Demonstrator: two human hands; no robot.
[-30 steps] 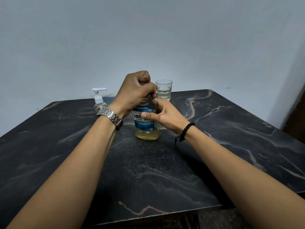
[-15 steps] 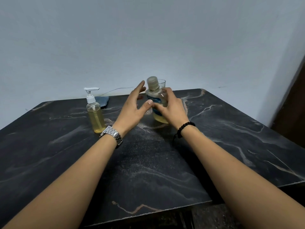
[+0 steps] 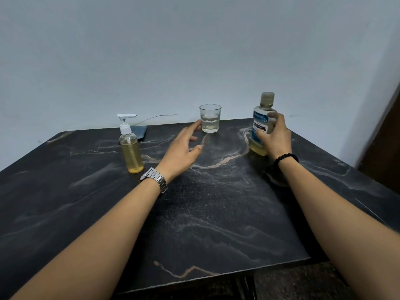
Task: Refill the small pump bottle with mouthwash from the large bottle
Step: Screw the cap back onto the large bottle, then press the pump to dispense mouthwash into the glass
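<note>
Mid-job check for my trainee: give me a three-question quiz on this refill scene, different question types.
1. True or false: the cap is on the large mouthwash bottle.
2. Which hand grips that bottle? A) left hand B) right hand C) neither
3. Fill in: the drinking glass stands between the small pump bottle and the ____ bottle.

Key: 1 true; 2 B, the left hand hovers open, holding nothing; 3 mouthwash.

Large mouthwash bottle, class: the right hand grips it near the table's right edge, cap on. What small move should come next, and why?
Probably let go. The large bottle stands capped in the right hand, the pump bottle looks mostly full with its pump on, and the left hand is free. The refill seems done.
</note>
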